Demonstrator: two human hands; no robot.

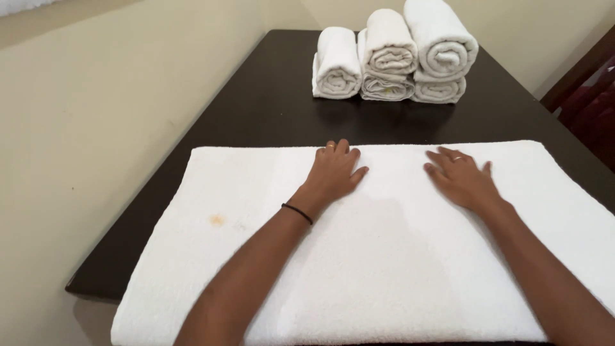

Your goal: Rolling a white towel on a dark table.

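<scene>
- A pale beige wall point(96, 128) runs along the left side, close against the edge of the dark desk point(269, 96).
- A large white towel point(384, 269) lies spread flat over the near half of the desk, its long sides running left to right; its near edge hangs at the desk's front.
- A small orange-brown stain point(218, 220) marks the towel on its left part, well apart from either hand.
- The left hand point(333, 172) lies palm down on the towel near its far edge, left of the middle; its fingers point(341, 148) are stretched out flat and held fairly close together, the thumb set out to the right. It holds nothing. A thin dark band point(297, 213) circles the wrist, and a ring shows on one finger.
- At the far end of the desk, beyond the hands and apart from the flat towel, stands a stack of rolled white towels point(394, 57): one roll on the left, then two pairs piled one upon another, touching side by side.
- The right hand point(462, 181) rests palm down on the towel, right of the middle, near the far edge; its fingers point(442, 157) are flat and slightly spread, pointing up and left, gripping nothing. It too wears a ring.
- A dark reddish piece of furniture point(586, 96) shows at the right edge.
</scene>
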